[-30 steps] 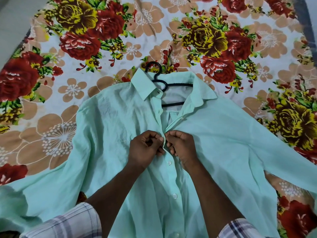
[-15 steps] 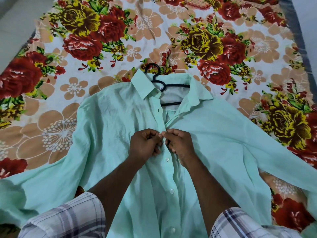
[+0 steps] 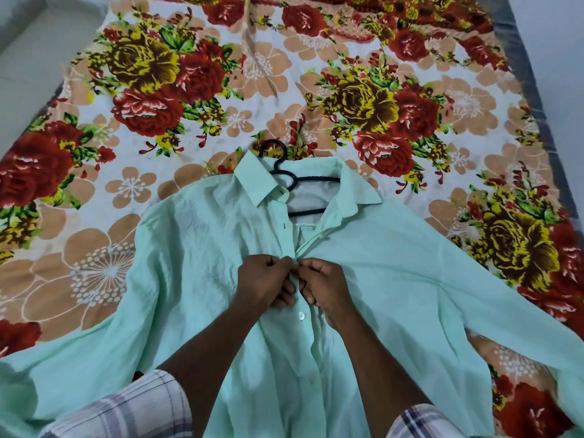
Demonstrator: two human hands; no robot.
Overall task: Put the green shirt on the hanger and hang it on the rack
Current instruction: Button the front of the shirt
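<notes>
The pale green shirt (image 3: pixel 196 267) lies face up on the bed with both sleeves spread wide. A black hanger (image 3: pixel 286 177) sits inside it; its hook pokes out above the collar and a bar shows in the open neck. My left hand (image 3: pixel 264 284) and my right hand (image 3: pixel 325 287) meet at the front placket below the collar, each pinching one edge of the shirt front at a button. Below my hands the front is buttoned; above them the neck lies open. No rack is in view.
A floral bedsheet (image 3: pixel 252 74) with red and yellow roses covers the bed under the shirt. Pale floor (image 3: pixel 28 49) shows at the upper left, and a grey edge (image 3: pixel 531 90) runs down the right side. My checked sleeve cuffs fill the bottom of the frame.
Both hands stay pinched together at the placket with only small finger movement. The camera view has tilted a little, so more of the bed's far end shows.
</notes>
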